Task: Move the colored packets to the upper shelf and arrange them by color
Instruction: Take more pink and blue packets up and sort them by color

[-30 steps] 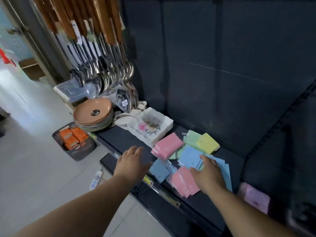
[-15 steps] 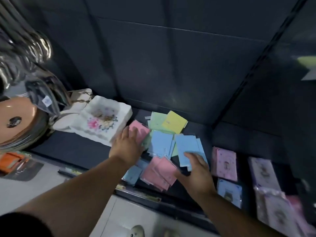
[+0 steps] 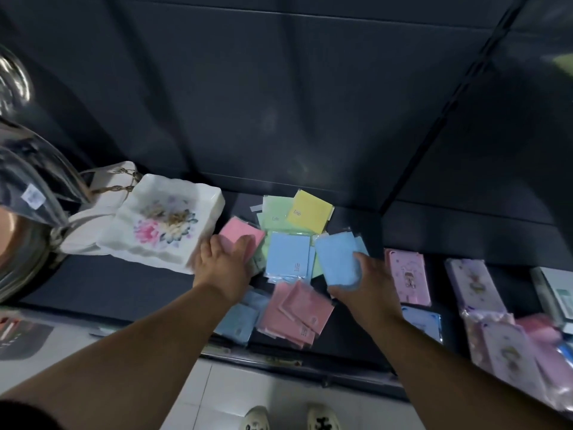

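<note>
A loose pile of colored packets lies on the dark lower shelf (image 3: 124, 283). My left hand (image 3: 224, 262) is closed around a pink packet (image 3: 240, 235) at the pile's left. My right hand (image 3: 362, 280) grips a small stack of blue packets (image 3: 336, 256), lifted slightly. Between the hands lies another blue packet (image 3: 288, 254). Behind sit green packets (image 3: 274, 214) and a yellow packet (image 3: 310, 211). Nearer the front edge are overlapping pink packets (image 3: 297, 315) and a blue packet (image 3: 238, 321), partly under my left arm.
A white floral dish (image 3: 161, 228) stands just left of the pile, with a white handbag (image 3: 102, 193) and stacked plates (image 3: 18, 249) further left. Patterned pink and purple packs (image 3: 407, 279) fill the shelf to the right. My shoes (image 3: 288, 418) stand on the tiled floor below.
The view has swung right and down over the pile. My left hand reached onto the pink packet and closed on it; my right hand gathered and raised the blue stack.
</note>
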The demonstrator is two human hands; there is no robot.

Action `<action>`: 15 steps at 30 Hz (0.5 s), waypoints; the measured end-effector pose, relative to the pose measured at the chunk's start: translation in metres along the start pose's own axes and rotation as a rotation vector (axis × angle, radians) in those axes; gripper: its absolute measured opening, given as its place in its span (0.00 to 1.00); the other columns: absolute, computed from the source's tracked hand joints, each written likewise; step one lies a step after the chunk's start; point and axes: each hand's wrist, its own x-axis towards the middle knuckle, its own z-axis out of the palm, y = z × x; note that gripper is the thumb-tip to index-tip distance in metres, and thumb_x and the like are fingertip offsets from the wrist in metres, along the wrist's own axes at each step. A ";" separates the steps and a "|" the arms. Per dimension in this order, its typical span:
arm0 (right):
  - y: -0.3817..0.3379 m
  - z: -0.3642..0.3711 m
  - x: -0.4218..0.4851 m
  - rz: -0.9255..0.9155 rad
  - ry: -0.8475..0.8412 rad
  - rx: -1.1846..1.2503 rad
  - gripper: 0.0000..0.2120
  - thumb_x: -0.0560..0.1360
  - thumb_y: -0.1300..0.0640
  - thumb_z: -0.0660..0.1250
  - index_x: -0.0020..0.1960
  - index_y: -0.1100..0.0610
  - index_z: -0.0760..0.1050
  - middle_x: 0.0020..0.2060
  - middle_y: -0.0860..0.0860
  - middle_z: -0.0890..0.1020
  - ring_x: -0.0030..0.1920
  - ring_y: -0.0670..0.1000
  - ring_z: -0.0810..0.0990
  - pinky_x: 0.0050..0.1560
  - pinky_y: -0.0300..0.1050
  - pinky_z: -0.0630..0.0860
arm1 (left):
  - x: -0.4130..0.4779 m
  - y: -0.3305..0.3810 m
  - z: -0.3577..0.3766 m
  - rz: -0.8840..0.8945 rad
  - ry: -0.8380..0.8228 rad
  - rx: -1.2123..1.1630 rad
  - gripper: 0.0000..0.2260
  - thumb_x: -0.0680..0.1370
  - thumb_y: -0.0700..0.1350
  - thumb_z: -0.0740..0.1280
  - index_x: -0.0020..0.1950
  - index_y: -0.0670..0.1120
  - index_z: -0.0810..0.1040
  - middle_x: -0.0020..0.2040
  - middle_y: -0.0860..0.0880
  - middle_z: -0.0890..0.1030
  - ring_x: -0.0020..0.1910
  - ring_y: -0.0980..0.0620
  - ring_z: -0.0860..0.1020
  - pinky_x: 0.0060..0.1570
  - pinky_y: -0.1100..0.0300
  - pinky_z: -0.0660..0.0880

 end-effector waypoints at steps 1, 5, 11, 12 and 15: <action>0.001 0.001 0.000 0.003 0.005 0.022 0.39 0.66 0.51 0.77 0.73 0.54 0.64 0.65 0.54 0.71 0.63 0.54 0.71 0.58 0.46 0.71 | 0.002 0.000 0.000 0.001 0.024 -0.001 0.24 0.80 0.52 0.59 0.73 0.59 0.54 0.73 0.35 0.58 0.73 0.36 0.56 0.71 0.46 0.57; 0.002 -0.004 0.001 0.045 0.030 0.173 0.37 0.70 0.57 0.74 0.74 0.52 0.62 0.64 0.55 0.75 0.59 0.55 0.76 0.53 0.45 0.74 | 0.005 0.001 -0.003 -0.044 0.059 -0.066 0.31 0.75 0.49 0.68 0.73 0.49 0.55 0.69 0.38 0.63 0.69 0.39 0.61 0.68 0.50 0.61; 0.001 -0.008 -0.001 0.102 0.034 0.388 0.20 0.77 0.56 0.67 0.68 0.54 0.71 0.53 0.52 0.81 0.43 0.50 0.81 0.36 0.40 0.76 | 0.005 0.003 -0.008 -0.100 0.064 -0.181 0.44 0.70 0.53 0.74 0.76 0.47 0.49 0.71 0.38 0.62 0.71 0.37 0.61 0.69 0.46 0.59; 0.000 -0.008 -0.001 0.111 0.046 0.408 0.17 0.77 0.55 0.66 0.65 0.55 0.73 0.54 0.53 0.81 0.44 0.52 0.82 0.39 0.45 0.79 | 0.004 0.004 -0.009 -0.103 0.068 -0.185 0.45 0.70 0.56 0.74 0.76 0.48 0.49 0.72 0.39 0.62 0.72 0.37 0.60 0.70 0.46 0.58; -0.002 -0.010 0.000 0.148 0.065 0.522 0.13 0.79 0.57 0.64 0.63 0.57 0.71 0.55 0.53 0.80 0.42 0.53 0.84 0.32 0.39 0.77 | -0.005 0.011 -0.013 -0.094 0.121 -0.201 0.45 0.69 0.62 0.71 0.76 0.47 0.50 0.72 0.41 0.63 0.72 0.39 0.59 0.70 0.45 0.57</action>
